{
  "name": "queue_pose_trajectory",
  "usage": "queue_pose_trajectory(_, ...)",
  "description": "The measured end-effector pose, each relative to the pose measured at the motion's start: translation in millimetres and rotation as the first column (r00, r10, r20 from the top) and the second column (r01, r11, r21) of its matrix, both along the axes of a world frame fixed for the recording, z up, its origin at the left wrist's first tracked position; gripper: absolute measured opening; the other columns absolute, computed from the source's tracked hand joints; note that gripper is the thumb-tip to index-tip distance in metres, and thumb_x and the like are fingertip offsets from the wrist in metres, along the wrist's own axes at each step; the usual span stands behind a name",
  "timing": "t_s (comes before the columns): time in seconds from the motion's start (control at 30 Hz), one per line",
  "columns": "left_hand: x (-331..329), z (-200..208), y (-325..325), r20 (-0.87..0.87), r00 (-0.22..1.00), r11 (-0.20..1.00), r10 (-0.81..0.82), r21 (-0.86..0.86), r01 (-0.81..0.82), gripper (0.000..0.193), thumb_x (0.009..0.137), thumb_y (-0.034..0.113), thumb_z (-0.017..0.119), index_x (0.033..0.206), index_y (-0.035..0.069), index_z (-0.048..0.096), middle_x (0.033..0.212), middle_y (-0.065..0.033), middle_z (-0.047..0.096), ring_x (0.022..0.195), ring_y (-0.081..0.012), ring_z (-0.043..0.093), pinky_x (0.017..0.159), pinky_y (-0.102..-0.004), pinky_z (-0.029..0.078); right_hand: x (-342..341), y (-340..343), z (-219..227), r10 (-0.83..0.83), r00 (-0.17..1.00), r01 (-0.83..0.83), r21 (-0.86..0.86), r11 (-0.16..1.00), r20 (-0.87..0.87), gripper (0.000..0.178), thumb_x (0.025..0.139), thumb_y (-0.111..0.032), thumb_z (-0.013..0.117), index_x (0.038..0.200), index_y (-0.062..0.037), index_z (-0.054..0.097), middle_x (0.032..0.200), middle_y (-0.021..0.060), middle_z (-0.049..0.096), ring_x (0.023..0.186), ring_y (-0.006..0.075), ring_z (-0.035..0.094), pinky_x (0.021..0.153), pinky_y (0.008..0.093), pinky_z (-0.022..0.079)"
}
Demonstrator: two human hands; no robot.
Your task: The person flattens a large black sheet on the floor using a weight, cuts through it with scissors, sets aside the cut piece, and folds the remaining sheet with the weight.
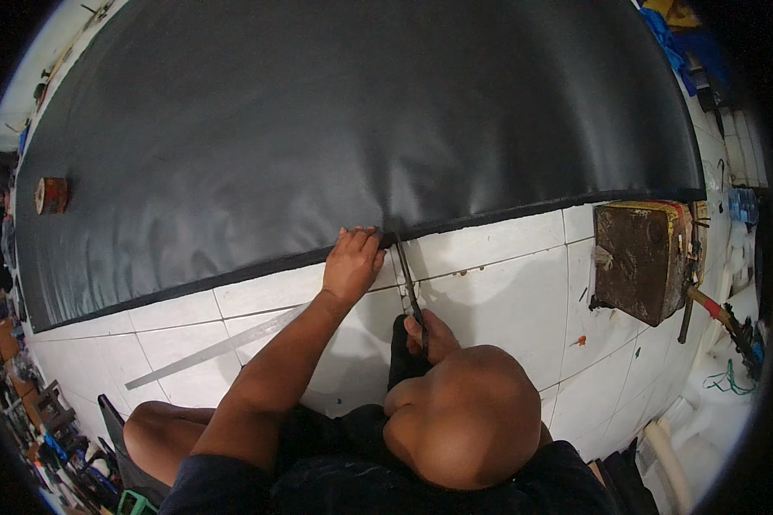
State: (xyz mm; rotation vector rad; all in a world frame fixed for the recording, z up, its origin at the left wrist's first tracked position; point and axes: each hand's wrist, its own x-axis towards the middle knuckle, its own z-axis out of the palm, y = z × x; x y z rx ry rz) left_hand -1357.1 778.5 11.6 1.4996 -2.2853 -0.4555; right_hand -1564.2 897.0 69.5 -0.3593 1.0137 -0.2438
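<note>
A wide sheet of black leather-like material spreads across the floor in front of me, its near edge dark and thick. My left hand pinches that edge near its middle, fingertips on top. Just right of it, the long dark blades of a pair of scissors point away from me, their tips meeting the sheet's edge. Their handle end is in my right hand, whose fingers are closed round it. My raised knee hides most of the right forearm.
A long metal ruler lies on the white tiles, partly under my left arm. One roll of tape rests on the sheet at left. Right stands a worn brown box, near a red-banded tool handle. Clutter lines the left side.
</note>
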Motion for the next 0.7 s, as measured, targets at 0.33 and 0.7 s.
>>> queue_pose_trajectory(0.33, -1, -2, 0, -0.091, 0.994, 0.997, 0.068, -0.016, -0.069, 0.022, 0.081, 0.013, 0.070, 0.102, 0.008, 0.067, 0.106, -0.0078, 0.064, 0.101, -0.0301, 0.061, 0.098, -0.0479, 0.047, 34, 3, -6, -0.108, 0.912, -0.006, -0.276, 0.961, -0.396, 0.042, 0.096, -0.043, 0.058, 0.099, -0.0024, 0.053, 0.076, 0.0064, 0.056, 0.067, 0.0149, 0.056, 0.061, 0.0297, 0.047)
queue_pose_trajectory(0.7, 0, -1, 2, -0.081, 0.994, 0.997, 0.070, -0.026, -0.073, 0.017, 0.080, 0.012, 0.070, 0.097, 0.009, 0.068, 0.099, -0.0060, 0.063, 0.096, -0.0296, 0.061, 0.100, -0.0506, 0.045, 41, -9, 4, -0.098, 0.883, -0.064, -0.323, 0.944, -0.459, 0.042, 0.094, -0.044, 0.061, 0.095, -0.0027, 0.055, 0.068, 0.0031, 0.054, 0.060, 0.0135, 0.053, 0.059, 0.0287, 0.045)
